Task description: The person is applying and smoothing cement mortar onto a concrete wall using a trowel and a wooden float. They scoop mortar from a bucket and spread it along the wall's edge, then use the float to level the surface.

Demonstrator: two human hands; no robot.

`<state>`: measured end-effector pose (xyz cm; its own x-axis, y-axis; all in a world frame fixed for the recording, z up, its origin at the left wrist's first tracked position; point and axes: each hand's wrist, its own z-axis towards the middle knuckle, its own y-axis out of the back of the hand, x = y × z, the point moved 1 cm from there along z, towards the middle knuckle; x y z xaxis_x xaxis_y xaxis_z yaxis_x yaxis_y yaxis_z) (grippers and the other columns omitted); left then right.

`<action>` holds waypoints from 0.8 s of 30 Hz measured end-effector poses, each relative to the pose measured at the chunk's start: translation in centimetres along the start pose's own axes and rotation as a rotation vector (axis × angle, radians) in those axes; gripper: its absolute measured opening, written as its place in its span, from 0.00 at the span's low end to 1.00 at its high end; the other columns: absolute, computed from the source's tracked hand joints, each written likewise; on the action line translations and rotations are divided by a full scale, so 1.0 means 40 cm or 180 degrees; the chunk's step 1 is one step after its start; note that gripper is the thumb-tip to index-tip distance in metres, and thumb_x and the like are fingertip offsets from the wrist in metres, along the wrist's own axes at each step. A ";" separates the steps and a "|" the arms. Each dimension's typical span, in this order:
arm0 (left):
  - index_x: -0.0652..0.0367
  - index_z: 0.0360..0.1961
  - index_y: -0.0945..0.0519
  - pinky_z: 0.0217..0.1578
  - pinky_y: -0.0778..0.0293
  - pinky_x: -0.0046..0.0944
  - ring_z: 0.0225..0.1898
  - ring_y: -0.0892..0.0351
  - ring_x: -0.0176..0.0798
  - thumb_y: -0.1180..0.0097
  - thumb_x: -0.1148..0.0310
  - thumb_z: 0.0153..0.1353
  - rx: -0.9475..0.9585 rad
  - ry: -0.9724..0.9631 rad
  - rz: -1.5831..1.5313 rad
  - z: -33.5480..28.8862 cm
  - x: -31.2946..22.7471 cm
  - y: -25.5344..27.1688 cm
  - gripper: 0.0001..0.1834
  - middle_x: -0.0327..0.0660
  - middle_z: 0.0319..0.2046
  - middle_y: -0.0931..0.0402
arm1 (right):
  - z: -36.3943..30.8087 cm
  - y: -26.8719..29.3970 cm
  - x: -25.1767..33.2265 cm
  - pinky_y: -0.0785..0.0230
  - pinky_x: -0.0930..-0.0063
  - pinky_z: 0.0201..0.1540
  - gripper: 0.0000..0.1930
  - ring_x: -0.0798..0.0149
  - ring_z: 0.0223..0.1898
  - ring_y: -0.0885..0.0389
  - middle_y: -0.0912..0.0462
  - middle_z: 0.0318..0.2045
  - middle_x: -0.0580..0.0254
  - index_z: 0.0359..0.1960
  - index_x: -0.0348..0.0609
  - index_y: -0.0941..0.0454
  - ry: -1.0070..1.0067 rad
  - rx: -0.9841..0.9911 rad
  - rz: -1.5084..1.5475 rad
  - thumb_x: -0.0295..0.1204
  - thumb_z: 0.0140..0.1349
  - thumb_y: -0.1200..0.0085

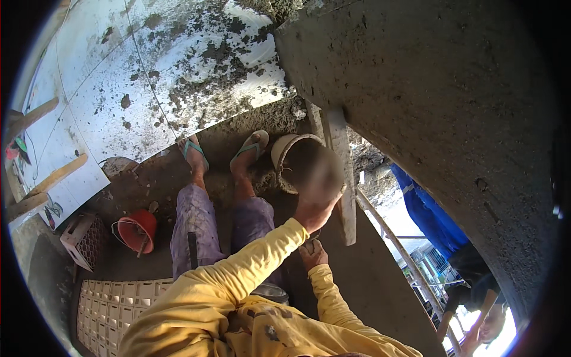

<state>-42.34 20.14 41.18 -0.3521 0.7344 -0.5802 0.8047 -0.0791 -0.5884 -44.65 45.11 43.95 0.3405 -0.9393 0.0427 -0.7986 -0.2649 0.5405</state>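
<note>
Left hand (pixel 314 210), grip too blurred to tell, is near a round off-white plastic-looking bucket (pixel 281 157), eleven o'clock: probably stiff, best rim-held!

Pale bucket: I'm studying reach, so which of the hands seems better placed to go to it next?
Probably the left hand: it is nearer the pale bucket, while the right hand lies farther back. Blur covers part of the left hand, so whether it is free is unclear.

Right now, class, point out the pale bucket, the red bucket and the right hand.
Pale bucket (pixel 278 152), head view: its outer wall.
Red bucket (pixel 148 224), head view: its outer side.
Right hand (pixel 315 256), head view: the hand's middle.
</note>
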 end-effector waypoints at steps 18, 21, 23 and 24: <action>0.38 0.75 0.47 0.49 0.23 0.52 0.51 0.25 0.39 0.44 0.62 0.68 -0.0389 0.0844 -0.0423 0.277 0.050 0.173 0.38 0.41 0.59 0.30 | 0.002 -0.020 0.034 0.28 0.58 0.53 0.24 0.42 0.49 0.19 0.16 0.44 0.45 0.46 0.37 0.19 -0.0107 0.0219 0.0018 0.44 0.56 0.38; 0.42 0.75 0.47 0.47 0.21 0.50 0.50 0.25 0.39 0.44 0.65 0.68 -0.0312 0.0632 -0.0317 0.223 0.043 0.133 0.38 0.41 0.53 0.30 | 0.013 -0.023 0.031 0.29 0.57 0.54 0.26 0.42 0.51 0.20 0.17 0.46 0.44 0.48 0.38 0.20 -0.0120 0.0327 0.0008 0.46 0.56 0.39; 0.57 0.74 0.45 0.49 0.30 0.31 0.45 0.27 0.29 0.48 0.74 0.65 -0.0580 0.0707 -0.0451 0.187 -0.013 0.083 0.37 0.39 0.45 0.23 | 0.021 -0.021 0.038 0.29 0.57 0.55 0.27 0.41 0.51 0.21 0.18 0.47 0.43 0.49 0.38 0.20 -0.0121 0.0366 0.0025 0.47 0.56 0.39; 0.57 0.74 0.46 0.49 0.29 0.31 0.44 0.26 0.29 0.48 0.74 0.65 -0.0552 0.0680 -0.0351 0.173 0.000 0.085 0.37 0.40 0.45 0.23 | 0.021 -0.019 0.045 0.29 0.57 0.55 0.27 0.41 0.51 0.21 0.18 0.47 0.43 0.49 0.38 0.20 -0.0105 0.0365 0.0028 0.47 0.56 0.39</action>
<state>-42.93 15.22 35.28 -0.3481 0.8589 -0.3756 0.8433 0.1119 -0.5256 -43.85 43.45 42.91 0.3183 -0.9478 0.0184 -0.8537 -0.2782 0.4403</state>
